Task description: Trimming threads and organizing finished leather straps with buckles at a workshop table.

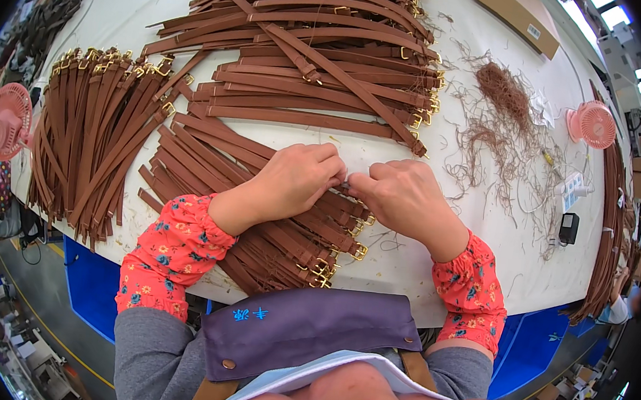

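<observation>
My left hand (292, 178) and my right hand (402, 196) meet fingertip to fingertip over the white table (479, 238), pinching a small part of a brown leather strap (347, 185) between them. Both rest on a fanned pile of brown straps with gold buckles (257, 217) that lies under my left wrist. What exactly sits between the fingertips is hidden by my fingers. Both forearms wear red flowered sleeve covers.
A larger heap of straps (327, 54) lies further back, another bundle (95, 132) to the left. A tangle of brown thread trimmings (503, 102) spreads at the right, beside a pink fan (592, 124), a small black device (568, 228) and a cardboard box (512, 14). Another pink fan (5, 122) stands far left.
</observation>
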Tool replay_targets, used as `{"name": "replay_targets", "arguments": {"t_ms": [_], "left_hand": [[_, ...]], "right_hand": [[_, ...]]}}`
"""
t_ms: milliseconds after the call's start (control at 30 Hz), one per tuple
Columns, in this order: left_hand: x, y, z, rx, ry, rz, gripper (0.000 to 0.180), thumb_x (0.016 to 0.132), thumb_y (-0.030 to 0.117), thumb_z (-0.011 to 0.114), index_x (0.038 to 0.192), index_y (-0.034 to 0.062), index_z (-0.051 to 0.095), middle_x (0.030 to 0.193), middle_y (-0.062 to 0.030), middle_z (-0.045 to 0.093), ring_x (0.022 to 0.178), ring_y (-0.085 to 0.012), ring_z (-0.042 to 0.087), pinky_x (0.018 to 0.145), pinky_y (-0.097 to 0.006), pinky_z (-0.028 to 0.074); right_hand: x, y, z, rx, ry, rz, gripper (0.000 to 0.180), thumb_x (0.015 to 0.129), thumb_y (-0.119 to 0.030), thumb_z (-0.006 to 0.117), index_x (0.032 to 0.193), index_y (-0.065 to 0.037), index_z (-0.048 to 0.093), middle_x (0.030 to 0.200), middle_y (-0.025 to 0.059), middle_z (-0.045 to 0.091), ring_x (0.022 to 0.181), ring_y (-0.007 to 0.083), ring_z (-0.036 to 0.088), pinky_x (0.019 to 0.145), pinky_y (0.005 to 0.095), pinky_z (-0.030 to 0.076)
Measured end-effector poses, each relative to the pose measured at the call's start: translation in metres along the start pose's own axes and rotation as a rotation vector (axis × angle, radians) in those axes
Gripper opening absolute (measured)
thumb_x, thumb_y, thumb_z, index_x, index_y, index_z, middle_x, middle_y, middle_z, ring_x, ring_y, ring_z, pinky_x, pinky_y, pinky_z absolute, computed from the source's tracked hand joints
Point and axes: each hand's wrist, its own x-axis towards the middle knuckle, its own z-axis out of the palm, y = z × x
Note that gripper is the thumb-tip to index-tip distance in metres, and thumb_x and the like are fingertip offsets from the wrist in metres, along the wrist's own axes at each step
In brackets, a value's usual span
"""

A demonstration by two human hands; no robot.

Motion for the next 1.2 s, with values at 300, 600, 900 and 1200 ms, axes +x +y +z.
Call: {"name": "replay_targets", "arguments": {"t_ms": [300,600,900,1200], "left_hand": [[0.0,0.001,0.0,0.052,-0.026,-0.001,0.008,0.089,0.006,0.066,0.093,0.0052,0.06,0.092,-0.0105,0.06,0.086,-0.0338,0.063,0.071,-0.045,0.051],[0.012,-0.021,-0.017,0.03,0.699,-0.202,0.02,0.088,0.003,0.068,0.106,0.0091,0.062,0.103,-0.0113,0.063,0.098,-0.0341,0.062,0.087,-0.044,0.048],[0.002,-0.009,-0.014,-0.053,-0.082,0.006,0.018,0.087,0.01,0.072,0.105,0.0098,0.069,0.108,-0.0092,0.067,0.106,-0.0306,0.06,0.092,-0.043,0.046],[0.014,0.013,-0.022,-0.011,0.179,0.068,0.01,0.088,0.019,0.077,0.093,0.0119,0.072,0.085,0.0013,0.068,0.086,-0.0192,0.064,0.1,-0.042,0.043]], "right_hand": [[0.004,-0.001,-0.002,-0.019,-0.013,-0.025,0.015,0.086,-0.023,0.073,0.08,-0.015,0.063,0.061,0.0028,0.055,0.057,0.0237,0.062,0.051,0.039,0.046],[-0.006,0.013,-0.003,0.253,0.165,0.226,0.02,0.095,-0.032,0.07,0.104,-0.014,0.066,0.076,0.0059,0.067,0.067,0.0281,0.068,0.057,0.041,0.05],[-0.033,0.054,0.005,-0.003,0.114,0.577,0.032,0.086,-0.025,0.077,0.113,-0.015,0.064,0.077,0.0073,0.072,0.068,0.0299,0.069,0.061,0.0404,0.053],[-0.018,0.021,0.012,0.378,0.175,0.277,0.027,0.079,-0.014,0.077,0.104,-0.015,0.067,0.074,0.0053,0.069,0.068,0.0284,0.069,0.059,0.0377,0.053]]}}
